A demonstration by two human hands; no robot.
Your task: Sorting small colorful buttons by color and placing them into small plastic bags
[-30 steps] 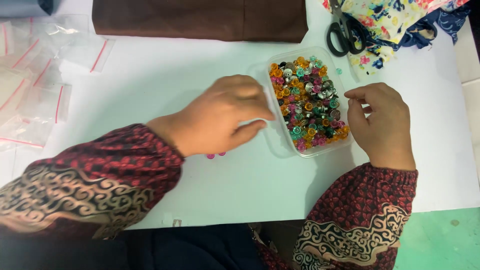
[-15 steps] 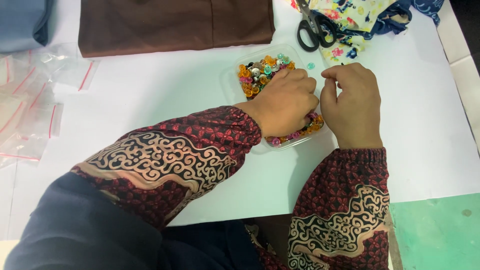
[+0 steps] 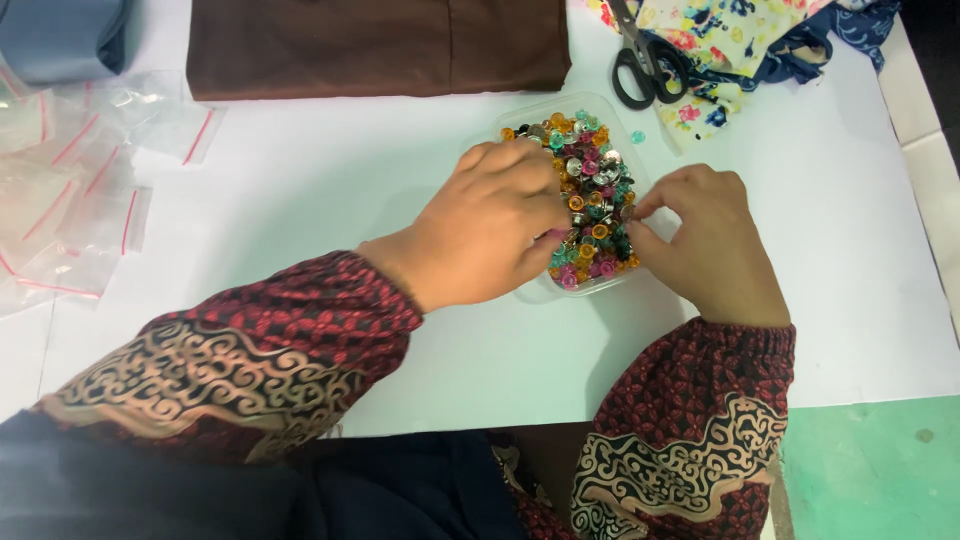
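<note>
1. My left hand (image 3: pixel 490 225) rests curled in the clear tray (image 3: pixel 560 290) of coloured beads (image 3: pixel 592 190) mid-desk; its grip is hidden.
2. My right hand (image 3: pixel 705 240) pinches at the tray's edge; I cannot tell whether it holds a bead.
3. The bags (image 3: pixel 70 200) on the left look unfilled, so most sorting remains.

A sewing workshop: scissors (image 3: pixel 648 62), folded brown cloth (image 3: pixel 375 45), floral fabric (image 3: pixel 740 40) on a white table (image 3: pixel 300 190).

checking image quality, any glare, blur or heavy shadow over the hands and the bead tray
Head view: even, soft light; only faint shadows under the left hand and right hand; clear tray and beads sharp, slight sheen on the plastic bags; no motion blur.
</note>
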